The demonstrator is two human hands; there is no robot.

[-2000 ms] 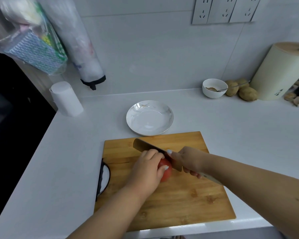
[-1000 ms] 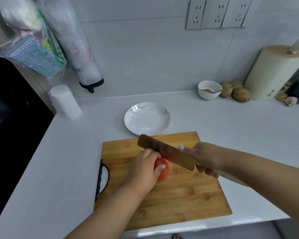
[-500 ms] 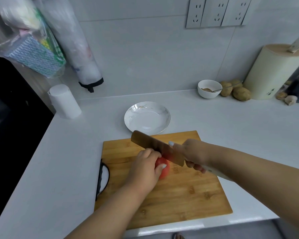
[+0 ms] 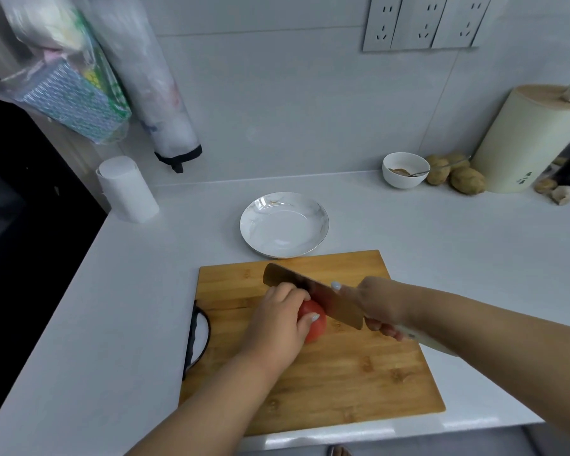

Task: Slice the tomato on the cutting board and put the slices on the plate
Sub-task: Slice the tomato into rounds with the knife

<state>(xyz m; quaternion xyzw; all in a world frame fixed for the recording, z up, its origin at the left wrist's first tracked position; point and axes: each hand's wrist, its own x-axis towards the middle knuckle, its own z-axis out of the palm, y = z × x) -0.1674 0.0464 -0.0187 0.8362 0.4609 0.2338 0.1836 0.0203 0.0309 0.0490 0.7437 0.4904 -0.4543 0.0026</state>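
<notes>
A red tomato [image 4: 314, 321] lies on the wooden cutting board [image 4: 343, 373], mostly covered by my left hand [image 4: 278, 319], whose fingers curl over it and hold it down. My right hand [image 4: 377, 306] grips the pale handle of a broad knife [image 4: 313, 292], forefinger laid along the blade. The blade slants across the tomato's right side, its edge at the fruit's top. An empty white plate [image 4: 283, 224] sits on the counter just beyond the board.
A white paper roll [image 4: 127, 189] stands at the back left. At the back right are a small white bowl [image 4: 405, 169] with a spoon, several potatoes [image 4: 464, 179] and a cream knife block [image 4: 527, 139]. The counter drops off at left and front.
The knife rose off the tomato and swung right, then came back left and down onto the tomato's right side. My left hand stayed on the tomato.
</notes>
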